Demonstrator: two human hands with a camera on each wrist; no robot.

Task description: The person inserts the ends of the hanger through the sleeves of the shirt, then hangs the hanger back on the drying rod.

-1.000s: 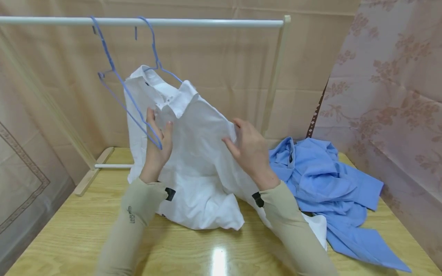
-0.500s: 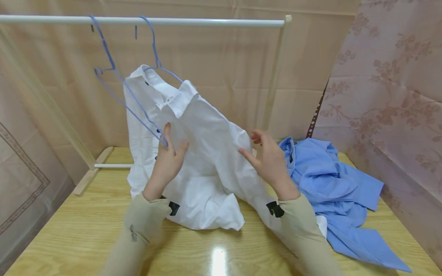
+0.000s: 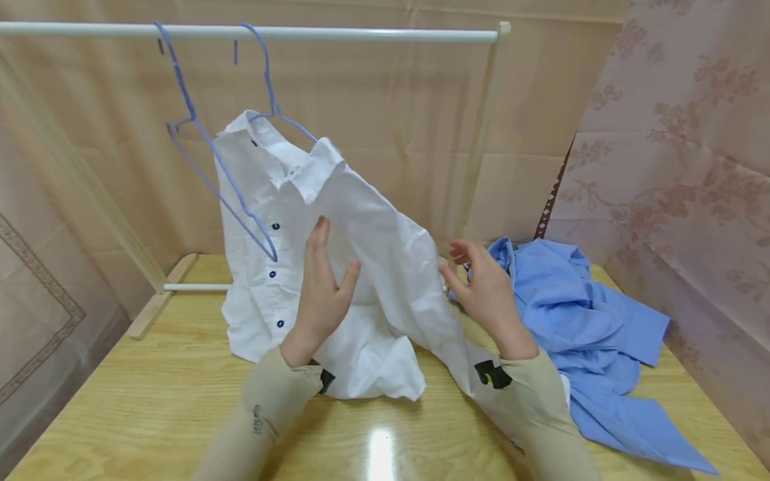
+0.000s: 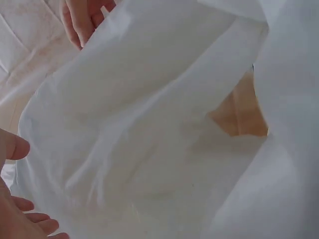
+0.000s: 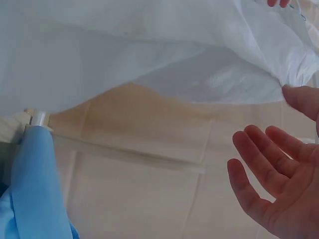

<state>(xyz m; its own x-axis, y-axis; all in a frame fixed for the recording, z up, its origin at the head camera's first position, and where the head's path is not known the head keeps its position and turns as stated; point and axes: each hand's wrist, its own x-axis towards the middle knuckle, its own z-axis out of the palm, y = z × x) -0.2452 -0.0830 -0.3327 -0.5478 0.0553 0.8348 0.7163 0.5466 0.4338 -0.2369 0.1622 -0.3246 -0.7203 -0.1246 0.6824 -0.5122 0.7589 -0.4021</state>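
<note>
A white shirt (image 3: 373,267) with dark blue buttons hangs on a blue wire hanger (image 3: 269,83), its hem spread onto the wooden table. In front of its chest my left hand (image 3: 325,287) is raised, thumb apart and fingers extended. My right hand (image 3: 487,294) is beside the sleeve at the right, fingers relaxed and spread. In the right wrist view the thumb (image 5: 301,99) is right at the white cloth's edge, while the other fingers are away from it. The left wrist view shows my left fingers (image 4: 35,219) beside the shirt's cloth.
A second blue hanger (image 3: 207,147), bare, hangs left of the shirt from the white rail (image 3: 385,35). A crumpled blue shirt (image 3: 577,321) lies on the table (image 3: 150,401) at the right. Beige curtains stand behind, a flowered one at the right.
Both hands have moved right and down. The right hand has left the shirt's shoulder edge, and the left hand has left the button front, where the buttons now show.
</note>
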